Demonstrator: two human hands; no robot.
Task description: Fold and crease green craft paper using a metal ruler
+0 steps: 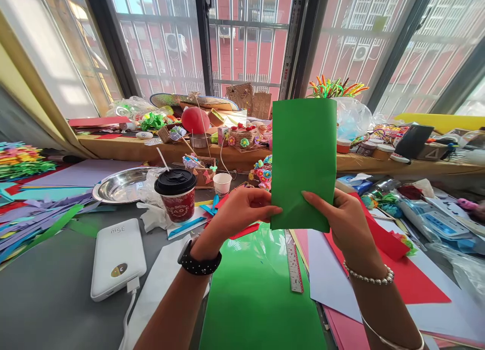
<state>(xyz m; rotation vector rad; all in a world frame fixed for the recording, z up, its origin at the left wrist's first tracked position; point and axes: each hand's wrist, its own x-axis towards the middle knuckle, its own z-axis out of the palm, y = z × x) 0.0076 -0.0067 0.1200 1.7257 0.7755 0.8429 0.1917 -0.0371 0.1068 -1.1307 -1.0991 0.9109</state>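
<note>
I hold a folded green sheet of paper [303, 158] upright in front of me, above the table. My left hand [242, 211] pinches its lower left edge, with a black watch on that wrist. My right hand [343, 218] grips the lower right corner, fingers closed on the paper, with a bead bracelet on the wrist. Below the hands a larger green sheet [257, 294] lies flat on the grey table [49, 289], with a metal ruler [293, 261] along its right side.
A white power bank [117, 256] with a cable lies at the left, by a red paper cup with a black lid [177, 196] and a steel bowl [121, 186]. White, red and pink sheets [409, 284] lie at the right. Craft clutter crowds the window sill [227, 133].
</note>
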